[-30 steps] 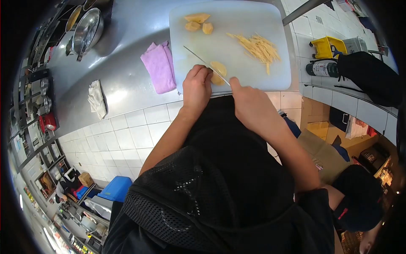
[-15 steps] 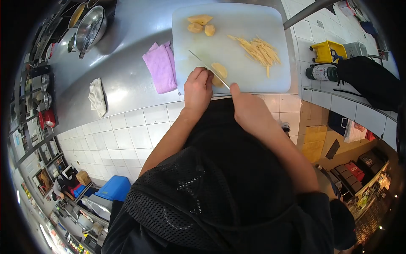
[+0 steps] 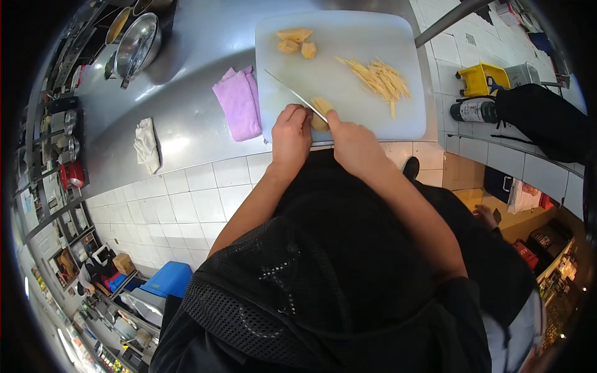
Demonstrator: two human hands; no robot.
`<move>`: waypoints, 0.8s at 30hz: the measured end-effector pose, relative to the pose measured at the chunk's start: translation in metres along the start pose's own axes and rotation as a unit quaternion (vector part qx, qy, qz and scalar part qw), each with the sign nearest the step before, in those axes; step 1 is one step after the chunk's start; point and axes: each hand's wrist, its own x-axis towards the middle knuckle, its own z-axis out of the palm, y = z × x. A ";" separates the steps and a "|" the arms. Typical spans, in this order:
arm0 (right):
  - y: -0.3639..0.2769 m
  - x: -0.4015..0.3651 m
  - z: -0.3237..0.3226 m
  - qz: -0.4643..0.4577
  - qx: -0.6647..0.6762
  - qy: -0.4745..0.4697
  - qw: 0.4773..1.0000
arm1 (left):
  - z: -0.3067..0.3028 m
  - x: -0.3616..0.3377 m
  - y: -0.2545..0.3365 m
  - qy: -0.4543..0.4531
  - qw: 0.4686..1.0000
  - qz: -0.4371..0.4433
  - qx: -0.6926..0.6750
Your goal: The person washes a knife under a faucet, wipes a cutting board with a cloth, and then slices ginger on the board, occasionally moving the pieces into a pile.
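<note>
My right hand is closed around the handle of a kitchen knife, whose blade slants up and left over the white cutting board. Under and beside the blade, near the board's front edge, lies a pale yellow peeled root piece. My left hand has its fingers curled against this piece, left of the blade; its fingertips are partly hidden. Several peeled chunks sit at the board's far left. A loose pile of thin yellow strips lies on the right.
A folded purple cloth lies left of the board, with a white cloth farther left on the steel counter. Metal bowls stand at the back left. A person in black is close behind my right arm.
My right hand and the knife have shifted slightly left, the blade lying closer over the root piece. A person in black has come into view at the right.
</note>
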 end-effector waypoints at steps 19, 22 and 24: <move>-0.010 -0.016 -0.008 0.012 -0.029 -0.027 0.999 | 0.005 -0.008 -0.002 0.010 1.000 -0.017 -0.007; -0.001 0.004 0.007 -0.004 0.004 0.014 1.000 | 0.003 -0.008 -0.002 0.004 1.000 -0.017 -0.012; -0.013 0.004 -0.016 -0.013 0.002 0.007 1.000 | 0.004 -0.009 -0.002 0.005 1.000 -0.020 -0.018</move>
